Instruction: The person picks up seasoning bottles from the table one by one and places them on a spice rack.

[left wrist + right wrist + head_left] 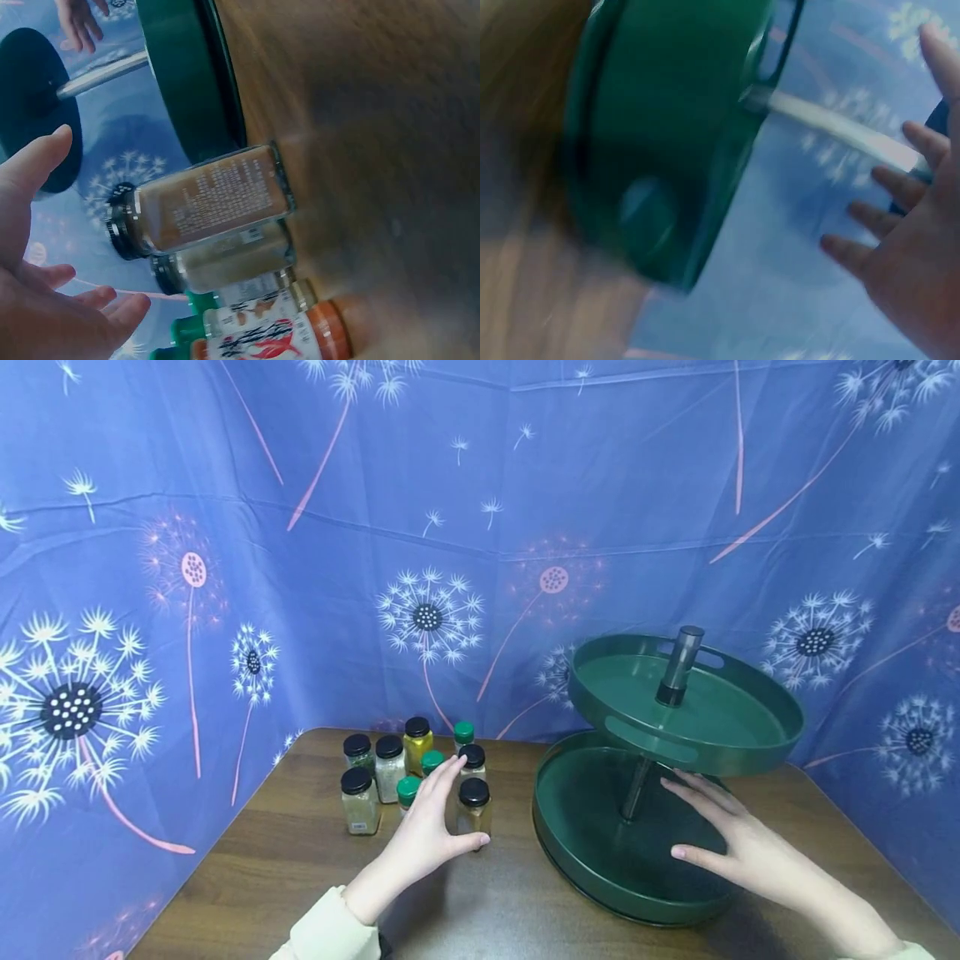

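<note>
My left hand (426,829) is held over the front of a group of spice jars, thumb and fingers spread apart with nothing between them. Nearest to it is a black-lidded jar (474,810) of brown powder; the left wrist view shows this jar (214,199) upright on the table, beside the hand. Green-lidded jars (408,790) are partly covered by the fingers. On the right, my right hand (738,839) hovers by a green two-tier tray stand, its fingers spread and holding nothing. It overlaps the lower tray (592,877), below the rim of the upper tray (720,710).
More jars stand in the group, among them a yellow-filled one (417,745) and a pale one (362,810) at the left. A dark post (681,667) joins the trays. Behind the wooden table (247,877) hangs a blue dandelion-print cloth (337,585).
</note>
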`<state>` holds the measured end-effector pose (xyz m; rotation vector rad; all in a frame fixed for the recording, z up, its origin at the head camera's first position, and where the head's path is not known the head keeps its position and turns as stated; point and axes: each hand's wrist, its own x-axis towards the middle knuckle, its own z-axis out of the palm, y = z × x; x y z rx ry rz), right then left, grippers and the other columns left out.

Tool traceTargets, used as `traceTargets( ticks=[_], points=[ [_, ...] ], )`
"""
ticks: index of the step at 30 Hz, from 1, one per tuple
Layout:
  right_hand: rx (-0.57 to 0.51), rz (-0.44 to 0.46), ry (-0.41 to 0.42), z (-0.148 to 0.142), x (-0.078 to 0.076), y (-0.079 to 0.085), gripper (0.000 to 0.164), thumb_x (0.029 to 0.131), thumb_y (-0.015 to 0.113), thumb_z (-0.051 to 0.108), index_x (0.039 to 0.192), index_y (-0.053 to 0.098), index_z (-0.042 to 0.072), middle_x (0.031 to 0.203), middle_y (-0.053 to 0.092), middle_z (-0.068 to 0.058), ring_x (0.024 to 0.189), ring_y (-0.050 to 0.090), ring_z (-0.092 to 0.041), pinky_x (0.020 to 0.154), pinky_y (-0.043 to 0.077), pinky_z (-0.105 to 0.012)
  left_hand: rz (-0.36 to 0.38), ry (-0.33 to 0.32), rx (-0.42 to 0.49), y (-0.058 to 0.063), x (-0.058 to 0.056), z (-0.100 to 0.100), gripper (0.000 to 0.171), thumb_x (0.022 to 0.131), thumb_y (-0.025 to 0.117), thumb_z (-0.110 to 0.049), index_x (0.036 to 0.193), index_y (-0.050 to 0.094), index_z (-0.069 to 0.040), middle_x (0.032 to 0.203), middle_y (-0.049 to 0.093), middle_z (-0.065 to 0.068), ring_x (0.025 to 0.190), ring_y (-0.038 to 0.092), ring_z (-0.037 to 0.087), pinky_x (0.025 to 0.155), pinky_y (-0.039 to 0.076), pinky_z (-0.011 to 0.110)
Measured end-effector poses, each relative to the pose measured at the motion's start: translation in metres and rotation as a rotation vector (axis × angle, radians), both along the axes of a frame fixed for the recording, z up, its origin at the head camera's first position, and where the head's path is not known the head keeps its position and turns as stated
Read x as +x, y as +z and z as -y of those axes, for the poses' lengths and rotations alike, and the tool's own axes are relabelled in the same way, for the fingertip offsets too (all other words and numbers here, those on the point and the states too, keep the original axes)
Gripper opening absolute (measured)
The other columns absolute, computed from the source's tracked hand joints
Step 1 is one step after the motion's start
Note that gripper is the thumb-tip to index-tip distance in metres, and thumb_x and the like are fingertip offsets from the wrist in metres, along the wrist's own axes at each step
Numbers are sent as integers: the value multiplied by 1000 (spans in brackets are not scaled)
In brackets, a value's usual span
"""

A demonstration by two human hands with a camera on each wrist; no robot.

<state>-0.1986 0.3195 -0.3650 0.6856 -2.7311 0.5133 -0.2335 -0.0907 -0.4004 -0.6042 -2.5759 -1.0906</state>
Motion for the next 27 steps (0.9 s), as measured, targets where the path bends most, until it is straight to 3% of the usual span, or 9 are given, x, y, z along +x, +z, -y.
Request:
traceTargets(
  ticks=[4, 6, 9, 11, 17, 22, 25, 27],
  points=[
    [-30, -63, 22, -31, -5, -11, 83, 75, 79, 27, 145, 36, 23, 150, 30, -4, 140, 17, -9, 80, 38, -60, 36, -13, 43, -4, -6, -1, 101, 67, 84, -37, 148, 27, -21, 152, 28, 9, 136, 32, 32, 101, 38, 55],
    [-38, -114, 47, -45, -7, -17, 87, 70, 83, 23, 145, 37, 18, 149, 30, 2, 134, 14, 8, 94, 37, -52, 39, -24, 64, -6, -9, -1, 99, 67, 85, -36, 148, 29, -18, 150, 31, 9, 133, 37, 31, 99, 41, 52],
    [-43, -174, 95, -65, -12, -24, 95, 63, 86, 19, 144, 37, 10, 149, 28, 12, 131, 12, 16, 108, 23, -21, 43, -51, 116, -10, -13, -1, 96, 68, 85, -34, 146, 32, -15, 147, 35, 9, 129, 42, 29, 96, 44, 47],
    [-60, -201, 129, -76, -16, -30, 100, 59, 87, 15, 144, 36, 5, 150, 27, 13, 134, 14, 13, 97, 11, 1, 53, -65, 158, -12, -15, -1, 94, 68, 85, -33, 145, 33, -14, 144, 38, 9, 128, 44, 29, 97, 44, 47],
    [-140, -200, 146, -102, -20, -47, 108, 52, 88, 10, 143, 32, -5, 151, 25, 17, 134, 16, 12, 98, 12, 1, 107, -96, 234, -21, -21, -2, 89, 70, 84, -29, 143, 36, -13, 141, 44, 10, 129, 43, 29, 99, 39, 54],
    [-185, -100, 100, -112, -18, -57, 111, 56, 87, 10, 147, 25, 0, 149, 18, 25, 130, 15, 19, 94, 15, 3, 176, -135, 327, -28, -25, -3, 85, 70, 84, -18, 141, 37, -12, 139, 45, 11, 125, 45, 32, 93, 45, 54],
    [-230, -38, 99, -116, -18, -64, 111, 58, 86, 8, 148, 22, 1, 149, 18, 23, 127, 18, 20, 92, 21, 2, 240, -142, 384, -26, -26, -5, 82, 71, 83, -14, 140, 38, -11, 135, 47, 14, 119, 47, 34, 90, 47, 54],
    [-245, -12, 95, -119, -18, -69, 111, 59, 85, 7, 149, 20, 2, 148, 19, 24, 127, 18, 20, 93, 19, 2, 278, -137, 417, -27, -28, -6, 80, 71, 83, -13, 139, 40, -12, 132, 49, 14, 115, 48, 34, 90, 46, 54]
  ],
)
